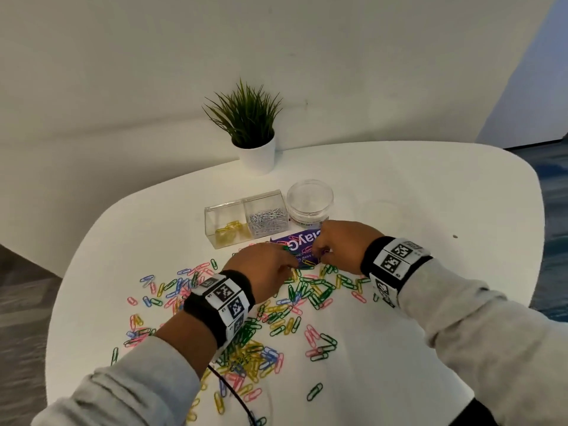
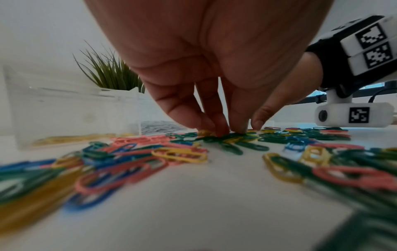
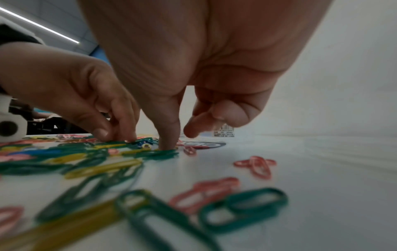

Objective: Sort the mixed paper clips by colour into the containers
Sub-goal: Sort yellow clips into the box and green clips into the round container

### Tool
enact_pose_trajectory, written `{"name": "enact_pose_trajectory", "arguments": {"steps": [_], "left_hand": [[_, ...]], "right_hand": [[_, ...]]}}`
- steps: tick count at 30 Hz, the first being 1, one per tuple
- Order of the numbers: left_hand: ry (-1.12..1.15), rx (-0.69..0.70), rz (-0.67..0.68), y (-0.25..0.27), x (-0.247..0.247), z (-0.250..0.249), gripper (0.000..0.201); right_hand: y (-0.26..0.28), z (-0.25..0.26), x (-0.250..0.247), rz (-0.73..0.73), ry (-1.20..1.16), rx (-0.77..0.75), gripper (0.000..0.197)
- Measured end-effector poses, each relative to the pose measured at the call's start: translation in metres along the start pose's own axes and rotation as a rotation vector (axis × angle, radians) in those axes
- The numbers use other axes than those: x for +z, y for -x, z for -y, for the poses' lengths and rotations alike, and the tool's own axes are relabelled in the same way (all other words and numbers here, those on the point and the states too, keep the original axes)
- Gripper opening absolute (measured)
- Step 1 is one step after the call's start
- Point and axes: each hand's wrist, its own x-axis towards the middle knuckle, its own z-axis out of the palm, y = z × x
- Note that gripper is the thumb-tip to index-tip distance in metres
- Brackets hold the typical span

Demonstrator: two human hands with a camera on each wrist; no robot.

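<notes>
**Both hands down in the green clips, near the purple packet**

Your left hand [image 1: 264,269] had its fingertips [image 2: 221,130] drawn together on a knot of green and yellow clips [image 2: 227,137], touching them; whether one was actually pinched off the table [image 1: 430,195], the blur did not let me tell. Your right hand [image 1: 341,244] stood just beside it, one fingertip [image 3: 168,144] pressed straight down at the edge of a green clip [image 3: 159,153] while the other fingers curled above, holding nothing that I could see. The two hands were close but not touching.

The mixed paper clips [image 1: 276,318] lay spread over the near half of the table, green, yellow, pink and blue tangled together. The clear two-part box [image 1: 246,221] stood behind them: yellow clips [image 1: 229,232] in its left cell, silver clips [image 1: 267,221] in its right. The round clear tub [image 1: 309,198] beside it looked empty. Most of the sorting, I judge, was still to do.

To do this step well, you would have done better to slide one clip clear of its neighbours with a flat fingertip before pinching; linked clips lift in chains and carry wrong colours along. Gathering several of one colour per trip would have spared reaches.

Writing: the purple packet [image 1: 299,242] showed large white letters upside down, partly hidden by your right hand, too little for a sure name. The tub's label [image 1: 304,223] read, in part, "…NERY SET". A barcode [image 3: 223,132] showed in the right wrist view, unreadable.
</notes>
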Motion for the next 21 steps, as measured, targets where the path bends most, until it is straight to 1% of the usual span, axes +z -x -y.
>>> {"name": "enact_pose_trajectory", "arguments": {"steps": [4, 6, 8, 11, 14, 16, 19, 20, 21], "left_hand": [[-0.011, -0.094, -0.047, 0.002, 0.001, 0.003, 0.027], [-0.017, -0.105, -0.055, 0.003, 0.003, 0.004, 0.029], [-0.002, -0.083, -0.078, 0.004, 0.004, 0.005, 0.029], [0.024, -0.031, -0.106, 0.005, 0.005, 0.004, 0.025], [-0.014, -0.018, -0.054, 0.004, 0.006, 0.001, 0.029], [-0.019, -0.012, -0.060, 0.004, 0.006, 0.000, 0.023], [-0.016, 0.001, -0.082, 0.004, 0.007, 0.000, 0.015], [-0.017, 0.001, -0.078, 0.004, 0.007, 0.000, 0.015], [-0.015, 0.004, -0.077, 0.004, 0.007, 0.000, 0.015]], "right_hand": [[0.002, -0.004, 0.005, -0.030, 0.018, -0.003, 0.018], [0.004, -0.005, 0.006, -0.055, 0.028, -0.013, 0.016], [0.006, -0.003, 0.005, -0.068, 0.014, -0.011, 0.011], [0.008, -0.001, -0.001, -0.100, -0.095, 0.008, 0.008], [0.002, 0.002, 0.000, -0.153, -0.272, 0.030, 0.014], [-0.007, 0.009, 0.002, -0.088, -0.326, 0.048, 0.016], [-0.020, 0.019, 0.006, 0.045, -0.215, 0.070, 0.006], [-0.022, 0.020, 0.008, 0.062, -0.174, 0.073, 0.002], [-0.025, 0.021, 0.009, 0.067, -0.133, 0.071, 0.005]]}}
